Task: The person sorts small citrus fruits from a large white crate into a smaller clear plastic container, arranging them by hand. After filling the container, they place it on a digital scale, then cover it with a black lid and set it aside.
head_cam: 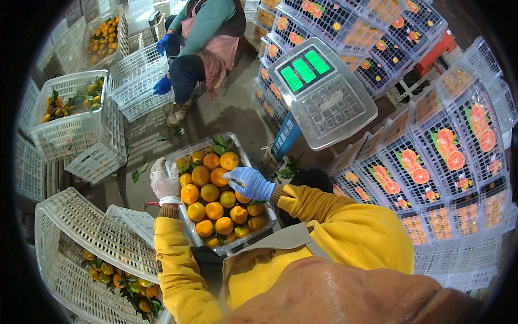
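Observation:
A plastic basket [242, 150] full of orange and greenish mandarins [209, 192] stands before me, a leafy sprig [219, 145] at its far end. My left hand [165, 181], in a translucent white glove, is at the basket's left rim, thumb apart from the fingers and nothing seen between them. Over the right side of the fruit is my right hand [251, 183] in a blue knit glove. Its fingertips touch a mandarin [219, 177]; whether they grip it I cannot tell. Beyond the basket rises a digital scale [323, 93] with a lit green display on a blue post [286, 135].
Stacked crates with printed fruit pictures [421, 162] line the right. At lower left, a tilted white crate [97, 218] holds leafy mandarins [117, 279]. Another fruit crate [66, 125] stands at left. A seated person [210, 44] in blue gloves touches white crates [139, 81]. Leaves [139, 172] litter the floor.

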